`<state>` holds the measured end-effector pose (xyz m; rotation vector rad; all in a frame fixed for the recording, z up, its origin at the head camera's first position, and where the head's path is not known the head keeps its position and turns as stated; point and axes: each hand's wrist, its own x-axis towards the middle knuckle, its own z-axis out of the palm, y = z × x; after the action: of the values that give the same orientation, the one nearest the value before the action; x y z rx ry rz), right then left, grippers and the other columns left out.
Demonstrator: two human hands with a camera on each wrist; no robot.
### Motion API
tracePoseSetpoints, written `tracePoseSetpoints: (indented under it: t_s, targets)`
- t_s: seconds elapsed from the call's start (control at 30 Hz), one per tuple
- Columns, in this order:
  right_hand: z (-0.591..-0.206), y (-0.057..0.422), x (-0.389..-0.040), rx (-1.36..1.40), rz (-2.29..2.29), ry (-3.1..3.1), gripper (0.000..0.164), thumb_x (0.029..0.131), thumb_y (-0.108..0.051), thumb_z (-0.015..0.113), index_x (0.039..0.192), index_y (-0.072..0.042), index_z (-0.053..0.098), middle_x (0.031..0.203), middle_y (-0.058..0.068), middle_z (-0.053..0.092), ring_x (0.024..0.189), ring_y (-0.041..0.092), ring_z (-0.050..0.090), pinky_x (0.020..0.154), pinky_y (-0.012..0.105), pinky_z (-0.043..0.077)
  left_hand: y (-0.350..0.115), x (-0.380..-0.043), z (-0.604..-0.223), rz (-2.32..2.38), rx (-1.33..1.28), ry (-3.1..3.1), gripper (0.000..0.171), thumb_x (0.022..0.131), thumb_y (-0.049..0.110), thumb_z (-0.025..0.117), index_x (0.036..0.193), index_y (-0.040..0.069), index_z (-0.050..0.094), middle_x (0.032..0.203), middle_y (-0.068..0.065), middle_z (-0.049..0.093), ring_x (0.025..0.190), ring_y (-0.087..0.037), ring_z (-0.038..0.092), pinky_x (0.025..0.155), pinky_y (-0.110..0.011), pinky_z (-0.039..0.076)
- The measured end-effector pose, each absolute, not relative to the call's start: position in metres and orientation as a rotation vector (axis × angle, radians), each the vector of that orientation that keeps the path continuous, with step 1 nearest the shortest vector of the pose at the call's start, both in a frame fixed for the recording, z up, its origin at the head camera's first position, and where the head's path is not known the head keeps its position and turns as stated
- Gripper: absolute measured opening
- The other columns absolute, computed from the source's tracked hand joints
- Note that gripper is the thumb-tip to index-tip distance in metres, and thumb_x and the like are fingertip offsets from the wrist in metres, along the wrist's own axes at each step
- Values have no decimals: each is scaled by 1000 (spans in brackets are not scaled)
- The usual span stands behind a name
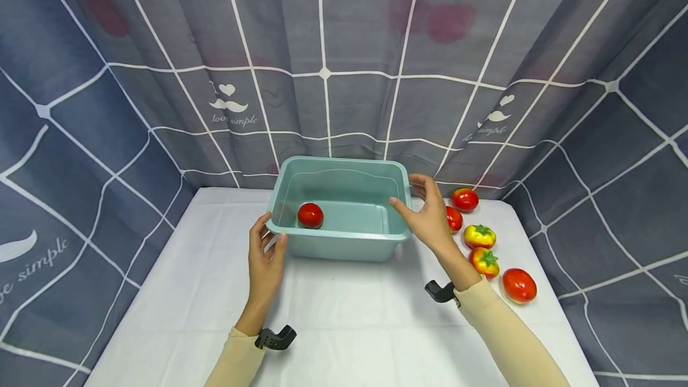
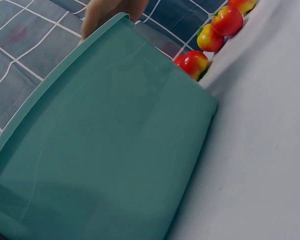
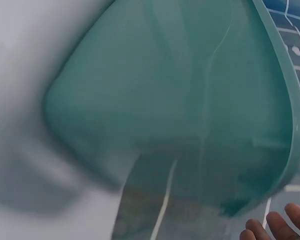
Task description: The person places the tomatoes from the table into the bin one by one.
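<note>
Tub (image 1: 335, 248) of pale teal plastic, rectangular, with smooth walls, rounded corners and a lipped rim, sits toward the back of the white tabletop (image 1: 349, 321); one glossy red tomato (image 1: 310, 215) lies inside, leftward. The right hand (image 1: 429, 217) spreads loosely about the right rim. The left hand (image 1: 266, 264) is at the near left corner; whether it grips, I cannot tell.

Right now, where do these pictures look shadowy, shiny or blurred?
Head view: soft shadow on the white cloth right of the teal bin, and bowed lines on the checked curtain, lens or folds, I can't tell; left wrist view: dimmer, with bright glints on the red-and-yellow fruits; right wrist view: the bin's lower edge is blurred, beside a hazy dark shadow.
</note>
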<state>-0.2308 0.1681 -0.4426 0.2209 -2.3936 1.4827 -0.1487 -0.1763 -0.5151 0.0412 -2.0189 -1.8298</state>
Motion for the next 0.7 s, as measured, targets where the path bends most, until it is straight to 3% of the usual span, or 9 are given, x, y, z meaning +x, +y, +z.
tracePoseSetpoints:
  t_s: [0.33,0.5,0.57,0.7]
  targets:
    - [-475,224,-195,-73,1545,-2286,60,99,-20,79,149,-2,50,152,17,56,143,39,57,128,53,40,-176,-148,-514,-1830,54,-2026,62,108,18,67,163,27,42,163,-5,45,150,-35,48,109,-14,46]
    - [-500,252,-171,-264,1398,-2276,59,98,-19,79,148,-2,52,148,19,57,140,36,55,126,40,40,-176,-148,-515,-1840,41,-2018,62,108,18,67,163,27,42,163,-7,45,149,-37,48,110,-17,47]
    - [-512,263,-161,-338,1318,-2278,60,97,-20,79,147,-2,51,147,20,56,141,36,52,125,42,38,-176,-149,-515,-1841,34,-2013,61,108,18,67,163,26,42,162,-9,45,149,-38,48,109,-16,48]
    - [-530,279,-145,-430,1258,-2273,64,95,-20,79,148,1,49,148,26,50,142,42,46,123,59,34,-176,-149,-516,-1842,34,-2008,61,108,17,66,164,26,42,163,-10,45,149,-40,47,109,-16,47]
